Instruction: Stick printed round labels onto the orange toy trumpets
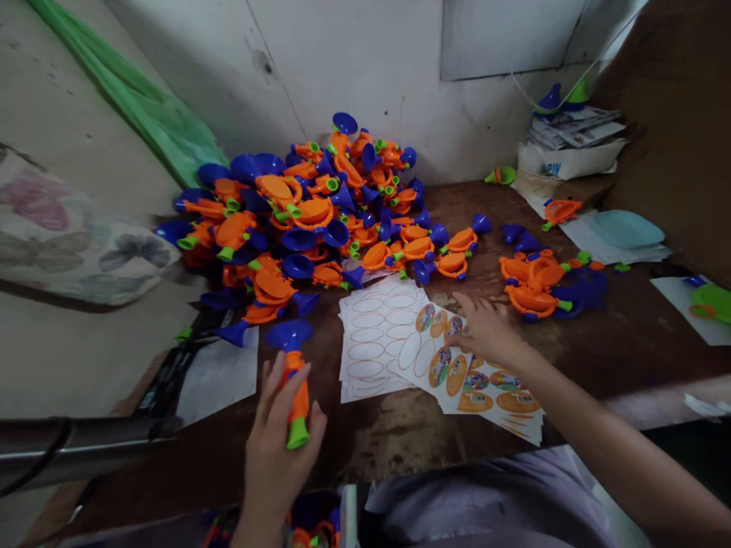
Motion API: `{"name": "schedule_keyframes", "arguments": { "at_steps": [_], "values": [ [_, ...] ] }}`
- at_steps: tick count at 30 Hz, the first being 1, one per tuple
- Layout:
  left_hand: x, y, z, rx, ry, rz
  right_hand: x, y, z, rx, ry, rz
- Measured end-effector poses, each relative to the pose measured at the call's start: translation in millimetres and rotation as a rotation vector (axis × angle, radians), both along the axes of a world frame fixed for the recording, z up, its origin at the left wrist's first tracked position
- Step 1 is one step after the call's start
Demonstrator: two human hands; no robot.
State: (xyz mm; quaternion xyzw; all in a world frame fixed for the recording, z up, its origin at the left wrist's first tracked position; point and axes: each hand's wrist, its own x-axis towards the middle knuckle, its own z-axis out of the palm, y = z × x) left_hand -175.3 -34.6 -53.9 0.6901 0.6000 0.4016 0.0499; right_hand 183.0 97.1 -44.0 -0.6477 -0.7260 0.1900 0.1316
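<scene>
My left hand (282,411) is wrapped round a toy trumpet (297,396) with an orange body, a blue bell pointing away from me and a green mouthpiece towards me. Over the sticker sheets, my right hand (485,327) reaches in from the right, fingers spread and partly over the top sheet. That sticker sheet (426,358) carries oval orange and coloured stickers, with some ovals bare. Beneath and left of it lies a stack of sheets with blank oval outlines (365,335). Further sticker sheets (508,396) fan out under my right forearm. Whether a sticker is between my right fingers cannot be made out.
A large heap of orange, blue and green toy trumpets (308,213) fills the table's back left. A smaller group (534,281) lies to the right. Papers in a box (576,152) and a light blue dish (628,228) stand at the back right. A metal tube (85,449) juts in at left.
</scene>
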Motion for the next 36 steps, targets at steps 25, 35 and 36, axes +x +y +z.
{"name": "schedule_keyframes", "arguments": {
  "at_steps": [25,35,36],
  "values": [
    [147,30,43.1,-0.552,-1.53,-0.107,-26,-51,34.5,0.557,0.577,-0.026],
    [146,20,31.5,-0.444,-1.416,-0.248,-51,-74,46.6,0.556,0.489,0.236],
    [146,20,32.3,-0.422,-1.455,-0.23,-52,-74,45.5,0.599,0.486,0.231]
  ]
}}
